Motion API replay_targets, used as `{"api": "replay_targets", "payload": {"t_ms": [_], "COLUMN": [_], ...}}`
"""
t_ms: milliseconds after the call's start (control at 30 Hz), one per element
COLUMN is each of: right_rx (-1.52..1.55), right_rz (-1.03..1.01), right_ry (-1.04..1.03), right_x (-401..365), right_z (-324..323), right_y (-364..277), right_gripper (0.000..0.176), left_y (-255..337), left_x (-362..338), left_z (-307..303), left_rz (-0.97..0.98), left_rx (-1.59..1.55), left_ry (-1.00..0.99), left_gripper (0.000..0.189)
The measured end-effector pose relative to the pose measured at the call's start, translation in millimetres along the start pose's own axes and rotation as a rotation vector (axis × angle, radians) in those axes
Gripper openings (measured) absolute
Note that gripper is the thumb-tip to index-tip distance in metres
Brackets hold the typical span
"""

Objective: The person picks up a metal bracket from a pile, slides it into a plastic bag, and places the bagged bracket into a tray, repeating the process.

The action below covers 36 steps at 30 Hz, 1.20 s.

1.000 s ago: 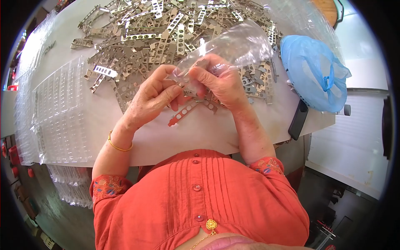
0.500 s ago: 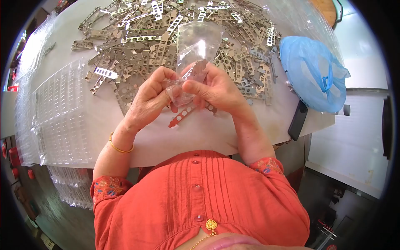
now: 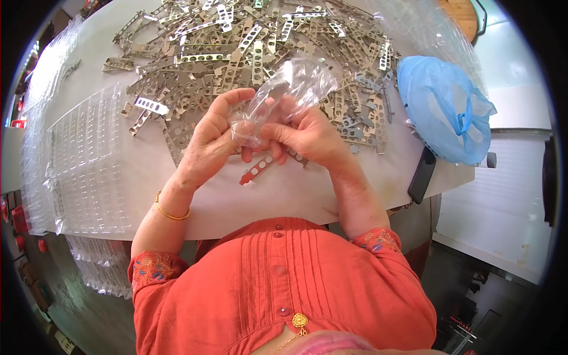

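Note:
A clear plastic bag (image 3: 305,83) is stretched between my two hands above the near part of the table. My left hand (image 3: 210,139) pinches the bag's left end between thumb and fingers. My right hand (image 3: 313,136) has its thumb and fingers closed on the bag's lower side, and the crumpled upper part stands up over its knuckles. A greyish metal piece shows dimly through the film, partly hidden by glare. Just below the hands, a perforated metal bracket (image 3: 257,170) lies on the table.
A wide heap of perforated metal brackets (image 3: 236,59) covers the table beyond my hands. Clear plastic trays (image 3: 89,165) are at the left. At the right are a tied blue plastic bag (image 3: 441,106) and a black phone (image 3: 422,176) near the table edge.
The plastic bag has tipped to the right and its upper part has crumpled. The metal piece at the right fingers shows less plainly. Both hands stay in nearly the same place.

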State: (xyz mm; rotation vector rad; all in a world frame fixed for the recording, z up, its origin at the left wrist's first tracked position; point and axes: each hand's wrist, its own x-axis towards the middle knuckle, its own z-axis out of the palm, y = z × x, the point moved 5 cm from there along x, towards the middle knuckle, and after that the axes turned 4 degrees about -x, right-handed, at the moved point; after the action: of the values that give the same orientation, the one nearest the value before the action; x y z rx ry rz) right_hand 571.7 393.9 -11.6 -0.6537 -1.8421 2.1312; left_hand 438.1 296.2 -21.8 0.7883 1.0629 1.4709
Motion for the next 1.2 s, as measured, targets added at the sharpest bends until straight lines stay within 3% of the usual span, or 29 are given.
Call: {"api": "replay_targets", "payload": {"t_ms": [133,233,400,433,633,800,1033,1200], "right_rx": [-0.031,-0.119,-0.193,-0.179,-0.152,-0.164,0.060,-0.124], "right_rz": [0.086,0.104,0.007,-0.062,-0.013,0.034,0.062,0.103], "right_ry": [-0.098,-0.162,-0.043,0.016,0.030,-0.013,-0.116,-0.102], "right_x": [-3,-3,-5,-5,-5,0,-4,-4], "right_z": [8,2,-2,-5,-6,-4,3,-2], "right_y": [5,7,-7,-11,-7,0,4,4], "right_gripper": [0.016,0.017,0.022,0.026,0.032,0.035,0.024,0.033], "left_y": [-1,-3,2,1,-3,1,-7,-1], "left_x": [0,-1,-1,-1,0,-1,-4,-3], "left_z": [-2,-1,-3,-3,-1,5,-1,1], "left_rz": [0.006,-0.030,-0.046,-0.045,-0.061,-0.014,-0.050,-0.087], "left_rx": [0.069,0.084,0.080,0.079,0.072,0.068,0.138,0.169], "left_ry": [-0.087,-0.100,-0.115,-0.113,-0.087,-0.106,-0.110,-0.053], "left_gripper": [0.052,0.041,0.026,0.026,0.031,0.047,0.037,0.029]}}
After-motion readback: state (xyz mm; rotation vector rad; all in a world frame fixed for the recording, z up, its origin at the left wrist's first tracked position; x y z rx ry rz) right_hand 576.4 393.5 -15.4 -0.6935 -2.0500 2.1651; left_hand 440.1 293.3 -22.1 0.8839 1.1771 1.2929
